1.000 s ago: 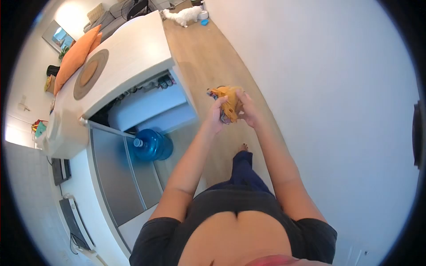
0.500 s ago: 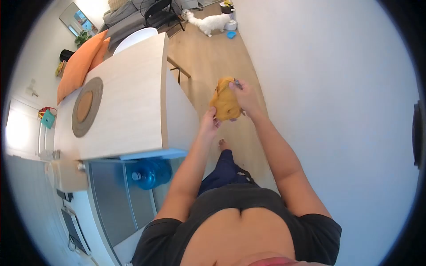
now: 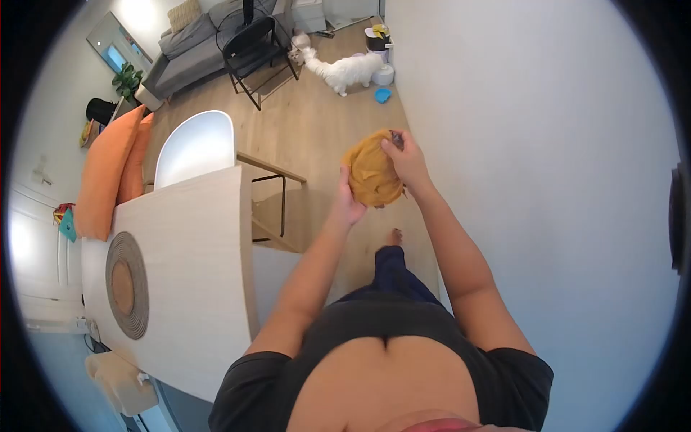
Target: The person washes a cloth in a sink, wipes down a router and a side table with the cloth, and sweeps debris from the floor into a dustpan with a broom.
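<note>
Since the earlier frame, the view has shifted forward along the floor: the table (image 3: 191, 281) now sits lower in the picture, the white chair (image 3: 196, 147) shows far more fully, and the blue bottle has left view. The yellow cloth bundle (image 3: 374, 173) looks rounder.

Nearest: the bundle is held in the air ahead of the torso, above the floor. The left hand (image 3: 350, 203) is partly curled round its lower left edge, thumb in front, some fingers hidden behind. The right hand (image 3: 409, 164) is closed more tightly on the upper right edge, thumb pressed on the front; a dark patterned piece shows there. Risk: the cloth appears soft and loose, so a fold could slip from the looser left grip. Anything inside, which cannot be seen, could fall.

Below, a bare foot (image 3: 394, 236) is forward; dropped cloth could catch underfoot.

To the left, the table edge lies beside the left forearm; contact cannot be determined. A sideways swing could knock the elbow there.

Farther on, a white cat (image 3: 345, 73) stands by a blue dish (image 3: 383, 95). With eyes on the cloth, a walker could trip over either. The black folding chair (image 3: 252, 54) narrows the far floor.
</note>
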`<move>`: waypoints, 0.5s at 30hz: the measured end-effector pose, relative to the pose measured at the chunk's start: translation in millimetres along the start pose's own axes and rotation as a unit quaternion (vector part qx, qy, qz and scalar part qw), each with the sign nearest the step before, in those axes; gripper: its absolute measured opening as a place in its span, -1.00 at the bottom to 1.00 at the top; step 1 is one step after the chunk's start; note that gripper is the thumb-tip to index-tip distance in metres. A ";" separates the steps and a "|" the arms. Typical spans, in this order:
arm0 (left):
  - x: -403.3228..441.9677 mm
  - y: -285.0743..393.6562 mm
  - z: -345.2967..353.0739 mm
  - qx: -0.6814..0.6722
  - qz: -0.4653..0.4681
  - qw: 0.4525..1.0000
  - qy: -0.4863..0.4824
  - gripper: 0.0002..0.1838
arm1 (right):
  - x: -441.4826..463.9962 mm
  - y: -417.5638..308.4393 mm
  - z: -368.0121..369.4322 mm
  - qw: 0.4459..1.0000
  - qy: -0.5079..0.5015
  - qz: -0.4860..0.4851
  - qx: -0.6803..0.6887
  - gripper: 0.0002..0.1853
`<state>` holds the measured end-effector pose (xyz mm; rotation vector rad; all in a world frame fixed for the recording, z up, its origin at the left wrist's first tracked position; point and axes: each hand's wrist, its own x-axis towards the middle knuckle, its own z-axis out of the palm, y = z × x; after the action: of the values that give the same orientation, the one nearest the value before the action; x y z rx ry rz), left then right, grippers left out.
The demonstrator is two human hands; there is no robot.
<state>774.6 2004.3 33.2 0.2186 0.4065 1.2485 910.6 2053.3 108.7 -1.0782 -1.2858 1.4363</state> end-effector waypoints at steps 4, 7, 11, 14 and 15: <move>112.0 54.7 -1.9 0.123 0.035 0.991 0.035 -0.52 | 121.8 30.1 -28.2 0.930 0.109 -0.110 -0.333 -0.50; 169.3 86.6 0.5 0.232 0.071 0.950 0.197 -0.59 | 196.9 52.4 -25.0 0.951 0.011 0.027 -0.309 -0.40; 245.1 140.5 11.6 0.510 0.138 0.814 0.241 -0.64 | 284.6 37.5 -2.6 0.931 -0.106 0.321 0.135 -0.33; 311.0 173.8 -13.1 0.634 0.161 0.732 0.192 -0.65 | 361.5 28.3 8.6 0.897 -0.184 0.319 0.245 -0.38; 336.4 185.8 -26.0 0.676 0.165 0.710 0.108 -0.62 | 395.0 38.4 10.4 0.895 -0.186 0.323 0.244 -0.38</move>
<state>688.4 2379.5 19.6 1.4659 1.5204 1.0875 812.8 2434.4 55.9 -0.9402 -0.7355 2.4084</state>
